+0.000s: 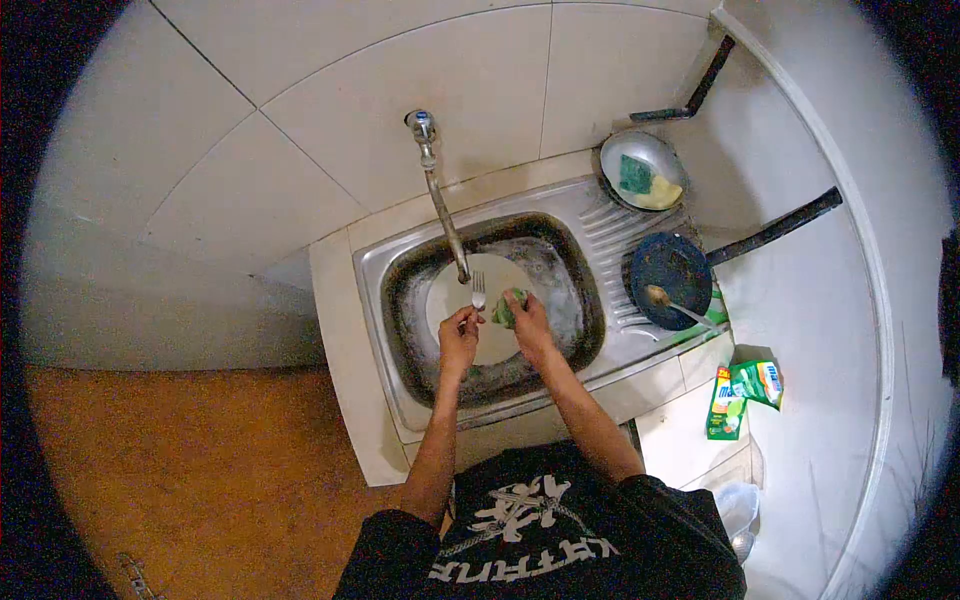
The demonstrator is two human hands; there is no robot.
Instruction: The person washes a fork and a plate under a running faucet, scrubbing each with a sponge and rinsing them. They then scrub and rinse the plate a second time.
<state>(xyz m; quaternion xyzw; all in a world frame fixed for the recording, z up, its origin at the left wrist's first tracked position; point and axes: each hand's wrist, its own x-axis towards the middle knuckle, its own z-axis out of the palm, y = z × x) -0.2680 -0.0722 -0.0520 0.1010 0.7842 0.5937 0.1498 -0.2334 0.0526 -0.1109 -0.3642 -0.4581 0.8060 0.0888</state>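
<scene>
The fork (479, 290) is plain, shiny metal, upper part bare, with its tines pointing toward the tiled wall (400, 70) behind the tap (443, 215); the lower handle is hidden by fingers. It is over the sink (590, 255), just beside the tap's spout end. The left hand (459, 337) has its grip pinched on the fork's handle. The right hand (531, 322) has its grip closed around a crumpled green sponge (505, 310), near the fork but apart from it. Below both hands, a large, round, pale dish (450, 300) lies in the sink, with whitish suds (567, 290) to its right.

The sink is set in a tiled bench (350, 400), nearer its left edge, and its inner walls are dark and stained. The basin's left and near walls leave some open room around the hands; the tap comes close on the far side. To the right, the ribbed drainboard (605, 235) carries a light-coloured pan (612, 160) by the bench's far right corner, holding a green and yellow pad. Nearer lies a dark pan (660, 265) with a spoon (680, 305) across it. Green packets (728, 405) lie past the bench's near right part.
</scene>
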